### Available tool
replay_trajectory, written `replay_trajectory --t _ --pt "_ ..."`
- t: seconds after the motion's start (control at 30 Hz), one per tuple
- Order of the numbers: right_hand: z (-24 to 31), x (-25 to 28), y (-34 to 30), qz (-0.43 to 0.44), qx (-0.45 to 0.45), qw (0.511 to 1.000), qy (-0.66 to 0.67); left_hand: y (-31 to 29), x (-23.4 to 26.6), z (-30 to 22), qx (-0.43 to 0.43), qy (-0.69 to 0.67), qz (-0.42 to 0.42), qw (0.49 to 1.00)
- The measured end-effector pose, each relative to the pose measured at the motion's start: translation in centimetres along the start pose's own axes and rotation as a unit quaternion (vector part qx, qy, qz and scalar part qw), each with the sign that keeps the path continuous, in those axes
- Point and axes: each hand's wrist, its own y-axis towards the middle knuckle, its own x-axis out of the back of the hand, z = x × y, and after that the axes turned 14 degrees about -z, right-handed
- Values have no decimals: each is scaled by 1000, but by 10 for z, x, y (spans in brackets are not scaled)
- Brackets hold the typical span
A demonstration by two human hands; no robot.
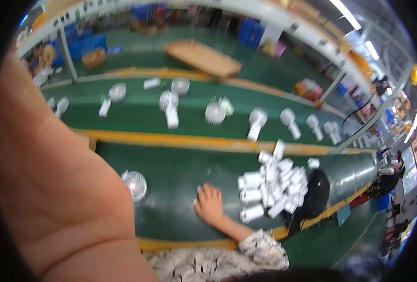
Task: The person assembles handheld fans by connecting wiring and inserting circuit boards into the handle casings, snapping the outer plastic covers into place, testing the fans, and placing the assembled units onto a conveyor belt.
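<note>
My left hand is raised very close to the camera, and its palm and wrist fill the left side of the head view. Its fingers run out of the picture, so I cannot see whether they hold anything. Down on the green work table, my right hand rests with fingers curled. Small pale bits show at its fingertips, too small to name. To its left lies a round white fan head, partly beside my palm's edge. A heap of white fan handle housings lies to its right.
Beyond the table's yellow edge, a green conveyor belt carries several white handheld fans. A black bag or cloth sits right of the heap. Farther back lies a flat cardboard box. Another person is at the far right.
</note>
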Motion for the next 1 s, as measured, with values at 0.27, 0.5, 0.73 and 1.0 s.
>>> replay_trajectory --t 0.27,0.5,0.73,1.0 --pt "-2 2 -6 33 -13 999 -4 -22 31 8 -81 35 51 995" --pt "-16 -6 11 23 -27 999 8 -59 20 19 -25 88 146 985" --pt "-16 -11 12 14 -17 1000 18 -72 -11 10 -42 36 156 986" --pt "-27 -1 -13 37 -29 999 14 -128 12 37 85 23 588 804"
